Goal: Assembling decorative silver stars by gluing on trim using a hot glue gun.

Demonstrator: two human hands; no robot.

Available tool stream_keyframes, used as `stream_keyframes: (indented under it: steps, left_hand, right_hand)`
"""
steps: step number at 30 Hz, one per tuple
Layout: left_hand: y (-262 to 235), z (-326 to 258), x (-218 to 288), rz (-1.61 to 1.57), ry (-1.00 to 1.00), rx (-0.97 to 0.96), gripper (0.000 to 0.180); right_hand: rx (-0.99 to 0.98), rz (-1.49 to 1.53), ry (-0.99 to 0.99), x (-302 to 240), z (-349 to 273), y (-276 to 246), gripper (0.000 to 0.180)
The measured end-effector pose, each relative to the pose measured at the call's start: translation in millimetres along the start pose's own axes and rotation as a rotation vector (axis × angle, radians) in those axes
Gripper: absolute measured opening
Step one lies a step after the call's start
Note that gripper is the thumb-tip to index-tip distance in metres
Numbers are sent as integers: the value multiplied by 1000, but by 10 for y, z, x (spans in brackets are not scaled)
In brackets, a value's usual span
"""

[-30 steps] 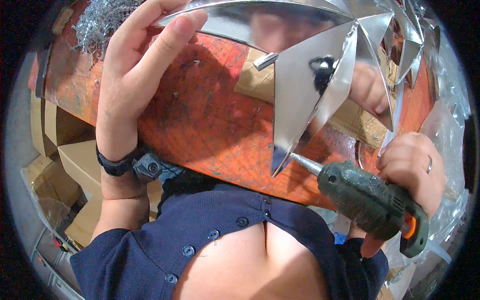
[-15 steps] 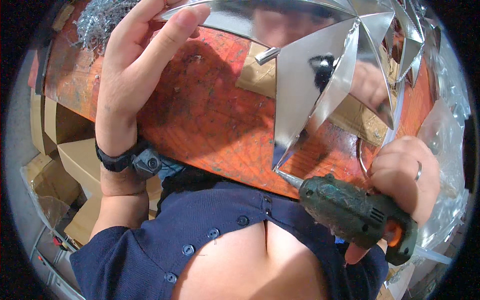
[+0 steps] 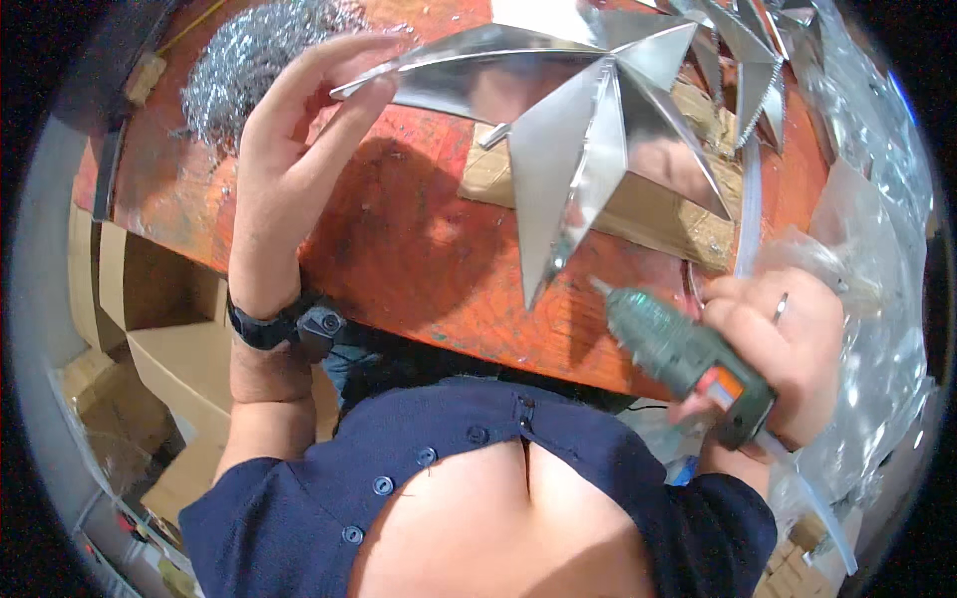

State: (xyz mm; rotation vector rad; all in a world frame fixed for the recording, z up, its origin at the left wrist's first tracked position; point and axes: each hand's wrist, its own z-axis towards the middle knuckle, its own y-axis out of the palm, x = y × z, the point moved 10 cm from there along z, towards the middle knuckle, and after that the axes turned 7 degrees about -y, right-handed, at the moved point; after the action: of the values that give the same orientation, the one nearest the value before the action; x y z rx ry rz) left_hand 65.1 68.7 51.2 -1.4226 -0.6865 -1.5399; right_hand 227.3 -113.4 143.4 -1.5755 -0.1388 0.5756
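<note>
1. Left hand [image 3: 299, 149] raised above the worn orange-red wooden surface [image 3: 399, 249], fingers pinched on one long point of the shiny silver folded-foil star [image 3: 588, 130]. Star held tilted, lower point hanging just over the surface near its front edge.

2. Right hand [image 3: 788, 349] closed around the dark green glue gun with orange trigger [image 3: 688, 354], nozzle aimed up and left toward the lower star point, near it but not touching.

3. Risk, hot nozzle: tip close to thin reflective sheet. Contact likely to scorch, dent or smear the finish. Cause: short gap and a one-point hold that lets the star swing.

4. Risk, burn: left fingers clear of the nozzle at present, but a glue drip or a slip along the sheet edge could reach them. Sharp metallic points add a cut hazard.

5. Risk, grip: hold on a single slender point; bending or creasing probable under any push from the gun.

6. Risk, clutter: clear crinkled plastic wrapping [image 3: 877, 299] touching the right hand, further silver stars [image 3: 758, 60] behind, pile of silver shavings [image 3: 249, 60] at far left, brown cardboard sheet [image 3: 658, 214] beneath the star. Stray glue or heat could foul any of these; wrapping could snag the gun.

7. Glue state at nozzle: not discernible.
</note>
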Motion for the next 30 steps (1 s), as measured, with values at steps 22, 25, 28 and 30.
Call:
stream_keyframes:
  steps: [22,25,28,30]
  left_hand:
    - [638,-876,841,-97,286,-755,11]
    - [-72,-647,768,-341,293,-295,18]
    - [-755,-368,519,-83,98,222,3]
    - [-954,-276,341,192,16,310,3]
  right_hand:
    - [60,-254,441,553,-839,386,52]
    - [105,-257,450,450,-872,340,50]
    - [144,-289,453,352,-870,323,43]
    - [195,-305,460,288,-896,284,35]
